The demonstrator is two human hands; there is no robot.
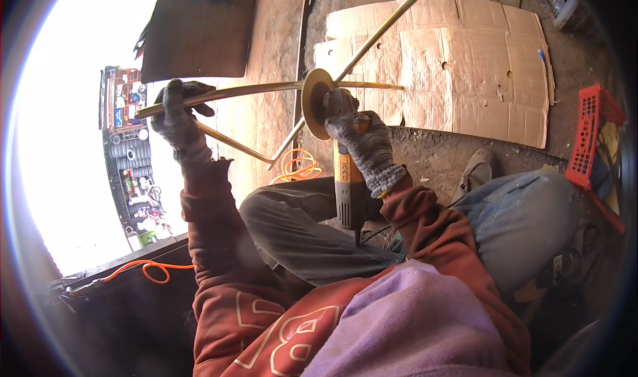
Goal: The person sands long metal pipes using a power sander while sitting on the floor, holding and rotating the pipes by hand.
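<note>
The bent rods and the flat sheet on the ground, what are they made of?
The rods look like metal: thin, stiff, with a dull brassy shine where light hits. The sheet looks like cardboard: matte brown, creased into flaps, with small punched holes and worn edges.

Single head cam, fisheye, looking steeply down over chest and knees from close above. Gloved left hand [178,114] and right hand [362,147] mid-frame, cardboard [465,71] on ground toward top. Edges bend, rim dark; no 2nd view.
</note>
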